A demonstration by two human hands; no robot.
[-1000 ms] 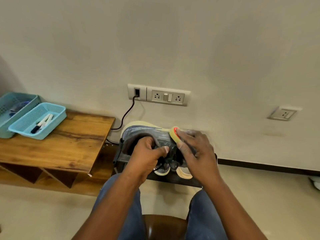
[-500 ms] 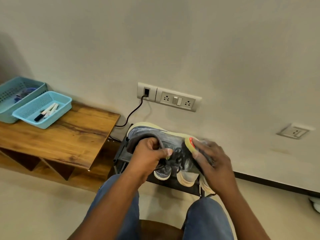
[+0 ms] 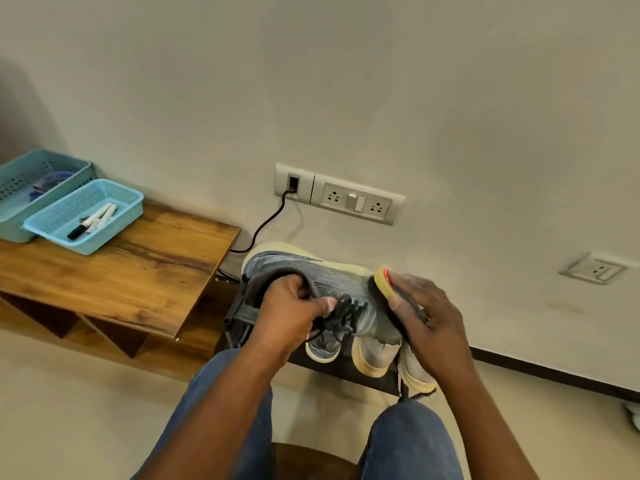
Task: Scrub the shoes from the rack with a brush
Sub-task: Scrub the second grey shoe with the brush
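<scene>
Two hands share the work here: your left hand (image 3: 294, 306) steadies the grey shoe (image 3: 311, 275) while your right hand (image 3: 426, 313) works the brush (image 3: 382, 282) on it. You hold the shoe on its side above the rack (image 3: 346, 368), pale sole toward the wall at twelve o'clock, toe pointing to three o'clock, so the upper faces you and the brush can reach it.

Your left fingers (image 3: 304, 289) are curled tight into the shoe's opening at nine o'clock of it, the thumb pressed down by the dark laces (image 3: 343, 313). That grip looks meant to keep the shoe from twisting under the strokes.

Your right fingers (image 3: 412, 289) are wrapped over the back of the brush, closed round it, its yellow end showing at eleven o'clock of the hand. The bristles seem to be touching the toe end of the upper, though blur makes the contact hard to confirm.

Three more shoes (image 3: 370, 358) wait on the rack just below, at six o'clock of the held shoe, toes toward you.
</scene>
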